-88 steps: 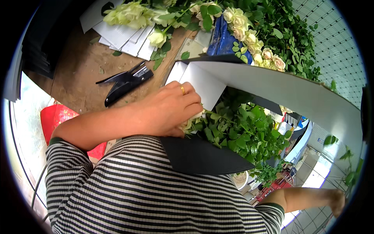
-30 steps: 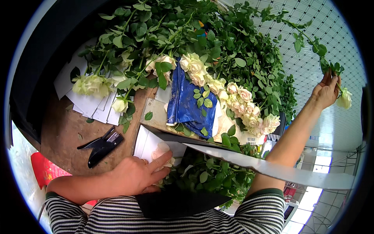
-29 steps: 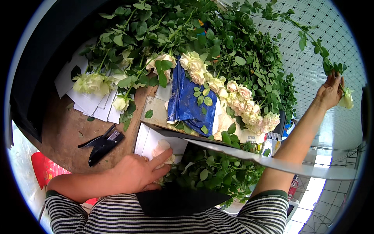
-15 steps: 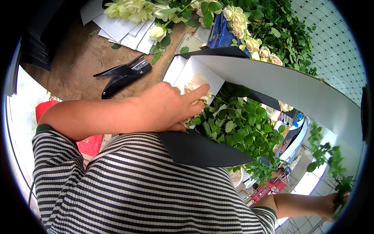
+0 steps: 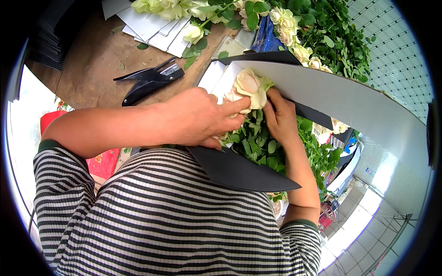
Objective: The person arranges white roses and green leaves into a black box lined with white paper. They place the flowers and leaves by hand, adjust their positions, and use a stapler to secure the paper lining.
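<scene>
My left hand (image 5: 207,117) is curled over pale rose heads (image 5: 231,95) in a folded cardboard wrap, white inside (image 5: 211,76) and black corrugated outside (image 5: 238,171). Its index finger presses against the blooms; its thumb is low at the black edge. My right hand (image 5: 280,115) pinches a pale pink-cream rose (image 5: 250,84) just below its head, which lies against the white inner face. Leafy stems (image 5: 315,158) run down to the right under the long white flap (image 5: 377,106), partly hidden by my right forearm.
A black stapler (image 5: 149,83) lies on the brown worktable (image 5: 92,87). White cards (image 5: 152,32) and loose roses (image 5: 192,33) lie at the back, with blue plastic (image 5: 268,37) and piled rose foliage (image 5: 336,37) beside them. Black sheets (image 5: 46,46) are stacked at left; red material (image 5: 101,163) is below.
My right hand has come from the far right into the wrap with a long-stemmed rose, whose head now sits beside my left hand. My left hand stays on the blooms.
</scene>
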Action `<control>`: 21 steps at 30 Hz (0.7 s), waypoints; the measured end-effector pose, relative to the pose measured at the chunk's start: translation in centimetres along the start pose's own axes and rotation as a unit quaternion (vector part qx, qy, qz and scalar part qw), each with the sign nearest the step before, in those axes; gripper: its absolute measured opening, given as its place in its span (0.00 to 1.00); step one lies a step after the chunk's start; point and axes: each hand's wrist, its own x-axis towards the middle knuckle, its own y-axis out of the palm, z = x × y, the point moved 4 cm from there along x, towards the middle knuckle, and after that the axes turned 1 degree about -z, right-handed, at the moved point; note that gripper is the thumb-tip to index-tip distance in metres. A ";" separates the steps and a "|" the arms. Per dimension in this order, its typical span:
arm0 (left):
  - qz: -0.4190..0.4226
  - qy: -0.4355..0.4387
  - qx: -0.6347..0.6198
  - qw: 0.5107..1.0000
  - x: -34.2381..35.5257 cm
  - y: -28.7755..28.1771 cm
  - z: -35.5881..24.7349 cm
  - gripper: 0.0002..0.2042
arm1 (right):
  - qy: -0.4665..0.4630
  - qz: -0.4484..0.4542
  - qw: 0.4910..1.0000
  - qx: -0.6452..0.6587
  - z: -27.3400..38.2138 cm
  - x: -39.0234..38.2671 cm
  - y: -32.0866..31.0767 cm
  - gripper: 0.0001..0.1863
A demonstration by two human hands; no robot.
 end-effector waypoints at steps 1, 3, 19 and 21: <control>0.000 0.001 0.002 1.000 0.1 -0.1 0.1 0.32 | -0.009 -0.004 1.000 -0.008 -0.2 0.0 0.3 0.09; 0.001 0.001 0.003 1.000 0.1 0.0 0.0 0.32 | -0.005 0.005 0.999 -0.044 -0.7 0.0 0.7 0.10; -0.018 -0.050 -0.018 0.998 -0.1 -0.8 0.6 0.27 | -0.017 -0.226 0.972 0.065 3.1 -4.0 -11.6 0.12; -0.009 -0.033 -0.018 0.999 0.4 -0.7 0.5 0.27 | -0.111 -0.436 0.878 0.163 3.5 -5.3 -16.3 0.10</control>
